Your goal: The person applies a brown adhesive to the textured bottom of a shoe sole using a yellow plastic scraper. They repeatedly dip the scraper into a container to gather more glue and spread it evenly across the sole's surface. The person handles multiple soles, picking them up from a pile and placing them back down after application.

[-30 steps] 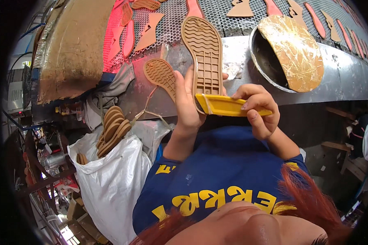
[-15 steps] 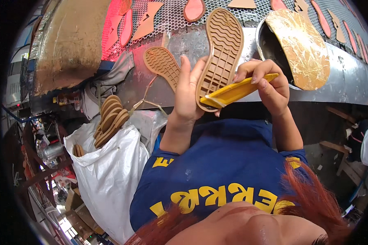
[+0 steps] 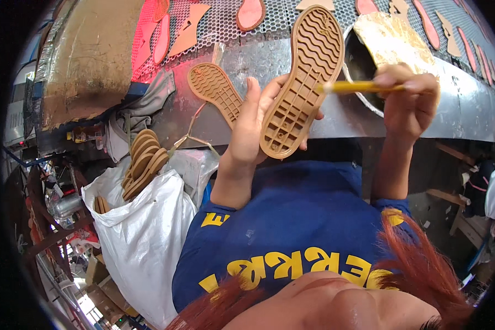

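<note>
My left hand (image 3: 250,126) is closed around a tan shoe sole (image 3: 308,71), its thumb apart on the near left side. The sole's ridged, gridded tread faces up, toe pointing away. In the fingers of my right hand (image 3: 410,107), slightly blurred, is a flat yellow brush (image 3: 360,87). Its pale tip lies over the right edge of the sole; whether it touches is unclear. A second tan sole (image 3: 214,88) lies on the metal bench edge left of my left hand, partly hidden behind it.
Behind, a mesh belt (image 3: 280,27) carries pink insoles and tan cut pieces. At right a dark round pot (image 3: 363,71) is partly covered by a glue-streaked board (image 3: 393,41). A white sack (image 3: 143,236) at left holds stacked soles (image 3: 143,165). A worn brown board (image 3: 91,60) stands far left.
My right hand has moved right, drawing the brush off the sole's heel toward its right edge. My left hand has tilted the sole, whose toe shifted right; the whole tread now shows.
</note>
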`<action>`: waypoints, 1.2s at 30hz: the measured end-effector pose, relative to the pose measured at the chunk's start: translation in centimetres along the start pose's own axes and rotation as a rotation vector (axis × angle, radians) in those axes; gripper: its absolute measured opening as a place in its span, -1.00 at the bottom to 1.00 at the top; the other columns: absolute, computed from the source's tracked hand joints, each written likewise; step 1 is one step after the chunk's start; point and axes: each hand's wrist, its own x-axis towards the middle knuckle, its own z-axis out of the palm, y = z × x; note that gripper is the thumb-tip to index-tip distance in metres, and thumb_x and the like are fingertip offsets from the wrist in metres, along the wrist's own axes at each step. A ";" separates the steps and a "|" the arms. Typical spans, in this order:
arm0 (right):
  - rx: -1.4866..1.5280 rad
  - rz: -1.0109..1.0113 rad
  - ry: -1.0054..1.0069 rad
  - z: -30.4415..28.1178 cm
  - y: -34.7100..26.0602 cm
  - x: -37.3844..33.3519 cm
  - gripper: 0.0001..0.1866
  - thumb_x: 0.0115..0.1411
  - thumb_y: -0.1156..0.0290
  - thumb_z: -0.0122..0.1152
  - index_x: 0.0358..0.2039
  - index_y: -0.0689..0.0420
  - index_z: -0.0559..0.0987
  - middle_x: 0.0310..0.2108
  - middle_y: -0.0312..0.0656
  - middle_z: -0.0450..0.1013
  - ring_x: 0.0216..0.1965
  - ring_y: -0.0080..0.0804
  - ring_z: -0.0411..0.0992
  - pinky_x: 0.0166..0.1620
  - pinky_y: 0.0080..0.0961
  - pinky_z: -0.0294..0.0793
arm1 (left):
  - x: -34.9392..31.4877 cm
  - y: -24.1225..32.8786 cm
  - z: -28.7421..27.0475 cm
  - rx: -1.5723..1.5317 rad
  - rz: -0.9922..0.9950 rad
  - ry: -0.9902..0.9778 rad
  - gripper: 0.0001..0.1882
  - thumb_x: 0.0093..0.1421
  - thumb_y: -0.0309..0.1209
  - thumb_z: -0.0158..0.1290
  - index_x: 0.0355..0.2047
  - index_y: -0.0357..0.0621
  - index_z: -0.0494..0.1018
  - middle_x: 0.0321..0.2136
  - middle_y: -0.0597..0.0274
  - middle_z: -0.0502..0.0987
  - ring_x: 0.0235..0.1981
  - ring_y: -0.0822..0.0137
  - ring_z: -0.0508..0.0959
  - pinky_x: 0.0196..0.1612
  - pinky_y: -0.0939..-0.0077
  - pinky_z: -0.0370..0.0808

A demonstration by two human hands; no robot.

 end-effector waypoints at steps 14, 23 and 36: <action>-1.501 0.103 -0.060 -1.8 1.0 -2.2 -0.82 -0.06 0.59 0.12 -0.41 0.07 0.57 -0.39 -0.29 0.47 -0.29 -0.30 0.39 -0.18 -0.33 0.27 | 1.4 1.6 -0.4 0.273 0.552 0.074 -0.06 0.03 -0.69 0.09 0.32 -0.12 -0.21 0.06 -0.08 0.27 0.06 0.10 0.41 0.13 0.17 0.38; -1.272 0.090 0.076 -0.9 0.4 -2.0 -0.92 0.07 0.57 0.17 -0.38 0.19 0.55 -0.40 -0.10 0.50 -0.38 -0.12 0.43 -0.29 -0.33 0.38 | 0.5 1.7 -4.1 0.277 0.584 0.172 0.04 -0.08 -0.87 0.04 0.33 0.14 -0.15 0.14 -0.06 0.19 0.18 0.10 0.26 0.16 0.05 0.34; -0.246 0.110 0.616 2.5 0.4 -2.5 -0.69 0.39 0.25 -0.15 -0.29 0.26 0.42 -0.18 -0.03 0.43 -0.23 -0.33 0.45 -0.10 -0.46 0.45 | 0.2 0.7 -1.6 0.866 1.121 0.367 -0.27 0.01 -0.65 0.16 0.10 -0.23 -0.03 0.09 -0.08 0.29 0.22 0.05 0.27 0.26 0.18 0.21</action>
